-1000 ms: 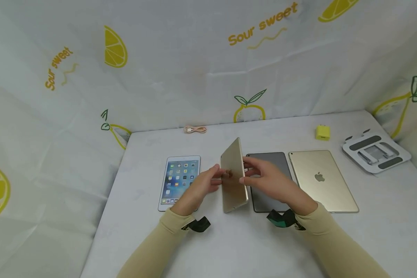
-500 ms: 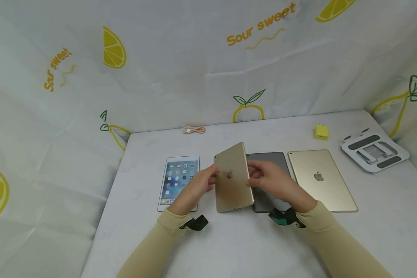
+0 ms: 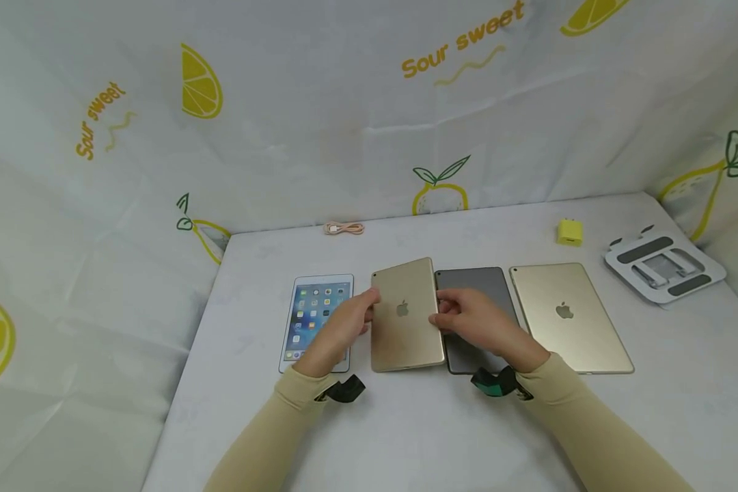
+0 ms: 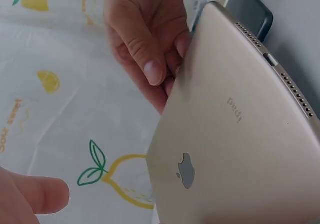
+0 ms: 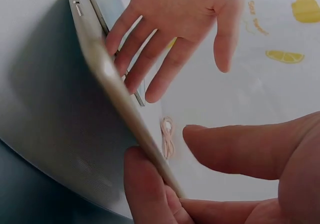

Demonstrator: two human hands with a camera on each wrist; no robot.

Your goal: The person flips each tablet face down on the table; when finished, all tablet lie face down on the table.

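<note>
Risk: tilted gold iPad (image 3: 406,338) may strike grey tablet (image 3: 482,279) | Cause: right hand (image 3: 486,326) alone grips, one-edged | left hand (image 3: 337,331) straight-fingered, empty

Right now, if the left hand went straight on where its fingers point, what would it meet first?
Probably the tilted gold tablet, just ahead; whether they already touch is unclear.

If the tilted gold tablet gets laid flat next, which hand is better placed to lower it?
Probably the right hand: it holds the raised edge of the tilted gold tablet, so it could ease that side down. The left hand, straight-fingered, is by the opposite, lower edge.
</note>
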